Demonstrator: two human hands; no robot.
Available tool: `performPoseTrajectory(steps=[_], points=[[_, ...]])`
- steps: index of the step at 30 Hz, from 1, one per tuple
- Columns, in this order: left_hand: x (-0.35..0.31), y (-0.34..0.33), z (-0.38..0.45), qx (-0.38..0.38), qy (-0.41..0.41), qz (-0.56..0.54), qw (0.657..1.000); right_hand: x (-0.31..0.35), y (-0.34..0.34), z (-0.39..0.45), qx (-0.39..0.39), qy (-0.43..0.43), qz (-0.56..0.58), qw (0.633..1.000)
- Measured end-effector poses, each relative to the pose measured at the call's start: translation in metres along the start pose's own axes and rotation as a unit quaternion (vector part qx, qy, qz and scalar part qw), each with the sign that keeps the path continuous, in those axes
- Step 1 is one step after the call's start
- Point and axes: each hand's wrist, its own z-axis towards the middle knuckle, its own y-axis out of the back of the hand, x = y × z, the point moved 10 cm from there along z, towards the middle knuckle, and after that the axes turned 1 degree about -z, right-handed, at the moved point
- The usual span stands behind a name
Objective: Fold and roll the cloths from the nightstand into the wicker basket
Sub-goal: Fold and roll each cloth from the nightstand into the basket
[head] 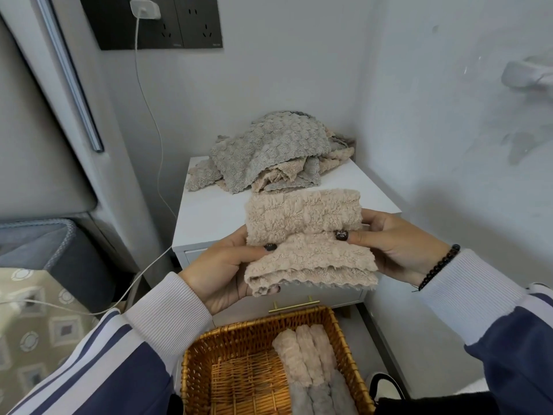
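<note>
I hold a beige fluffy cloth (305,235) in front of me, partly rolled at its top, above the nightstand's front edge. My left hand (221,271) grips its left side with the thumb on top. My right hand (389,244) pinches its right side, thumb pressed on the roll. A heap of grey and beige cloths (269,154) lies at the back of the white nightstand (209,214). Below my hands stands the wicker basket (239,333), with several rolled cloths (311,366), beige and grey, lined along its right side.
Walls close in behind and to the right of the nightstand. A white charger cable (152,121) hangs from the wall socket down past the nightstand's left side. A bed with a patterned cover (36,313) is at the left. The basket's left half shows bare wicker.
</note>
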Motion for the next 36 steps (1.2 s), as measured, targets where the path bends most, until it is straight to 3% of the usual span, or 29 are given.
performPoseTrajectory(steps=[8,12,16,19,22,25,28,30,36], points=[[-0.010,-0.007,0.002,0.028,-0.044,-0.044,0.998,0.021,0.003,-0.013,-0.002,0.073,-0.008,0.997],[-0.007,-0.011,0.005,0.042,-0.039,-0.033,0.998,0.025,0.006,-0.020,0.019,0.083,0.048,0.995],[-0.002,-0.007,0.010,0.018,-0.015,-0.041,0.999,0.017,0.014,-0.020,-0.020,0.059,0.051,0.997],[0.003,0.008,0.012,-0.020,0.007,0.087,0.996,0.000,0.004,-0.019,-0.017,0.019,0.036,0.999],[0.009,0.019,0.018,-0.043,0.010,0.241,0.970,-0.017,-0.002,-0.016,-0.024,-0.012,-0.091,0.995],[0.020,0.019,0.025,-0.022,0.011,0.290,0.957,-0.024,0.000,-0.011,-0.050,-0.027,-0.340,0.939],[0.029,0.021,0.030,0.003,0.021,0.302,0.953,-0.044,-0.005,-0.011,0.002,-0.078,-0.384,0.920],[0.035,0.025,0.030,0.021,0.038,0.391,0.919,-0.058,-0.013,-0.012,0.048,-0.103,-0.406,0.907],[0.084,0.040,0.032,0.047,0.135,0.661,0.737,-0.125,-0.037,-0.013,0.147,-0.158,-0.554,0.804]])
